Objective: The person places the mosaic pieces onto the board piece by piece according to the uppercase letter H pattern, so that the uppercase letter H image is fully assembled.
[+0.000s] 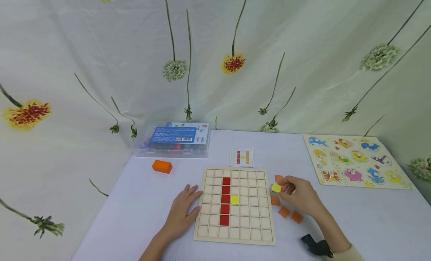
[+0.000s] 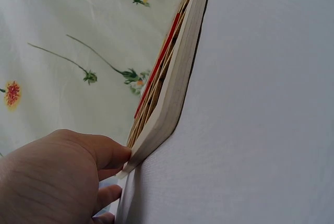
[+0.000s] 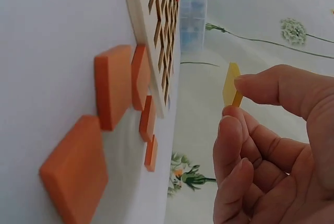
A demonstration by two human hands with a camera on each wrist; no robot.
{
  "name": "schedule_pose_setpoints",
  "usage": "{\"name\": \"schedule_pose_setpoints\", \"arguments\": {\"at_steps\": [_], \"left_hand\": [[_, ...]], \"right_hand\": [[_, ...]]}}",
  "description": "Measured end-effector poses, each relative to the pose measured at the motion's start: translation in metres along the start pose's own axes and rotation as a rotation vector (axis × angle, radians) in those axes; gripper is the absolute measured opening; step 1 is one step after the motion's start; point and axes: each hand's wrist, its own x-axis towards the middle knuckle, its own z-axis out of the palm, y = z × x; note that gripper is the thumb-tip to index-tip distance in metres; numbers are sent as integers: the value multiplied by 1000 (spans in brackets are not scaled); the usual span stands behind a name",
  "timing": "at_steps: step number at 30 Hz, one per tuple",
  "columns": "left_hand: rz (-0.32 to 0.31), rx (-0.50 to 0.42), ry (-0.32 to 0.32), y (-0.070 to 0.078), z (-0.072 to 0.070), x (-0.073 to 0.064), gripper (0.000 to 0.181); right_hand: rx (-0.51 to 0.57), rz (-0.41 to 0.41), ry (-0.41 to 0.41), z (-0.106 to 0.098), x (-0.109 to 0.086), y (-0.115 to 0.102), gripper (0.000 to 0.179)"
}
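A wooden grid board [image 1: 239, 234] lies in the middle of the table, with a column of several red tiles [image 1: 225, 199] and one yellow tile [image 1: 234, 199] set in its squares. My right hand [image 1: 300, 193] pinches another yellow tile [image 3: 231, 85] between thumb and finger, raised off the table just right of the board. My left hand [image 1: 181, 213] rests at the board's left edge, its fingers fairly straight; in the left wrist view the thumb touches the rim. Several orange tiles [image 1: 284, 211] lie loose on the table below and beside my right hand.
Behind the board lies a small pattern card [image 1: 241, 157]. An orange block [image 1: 162, 166] and a clear plastic case [image 1: 171, 153] sit at the back left. An animal puzzle board [image 1: 361, 161] lies at the right. A flowered cloth [image 1: 208, 92] hangs behind the table.
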Motion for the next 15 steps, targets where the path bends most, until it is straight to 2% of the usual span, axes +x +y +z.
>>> {"name": "schedule_pose_setpoints", "arguments": {"at_steps": [8, 15], "left_hand": [[-6, -4, -6, -1, 0, 1, 45], [-11, -5, -8, -1, 0, 1, 45]], "right_hand": [[23, -89, -26, 12, 9, -20, 18], [-35, -116, -86, 28, 18, -36, 18]]}}
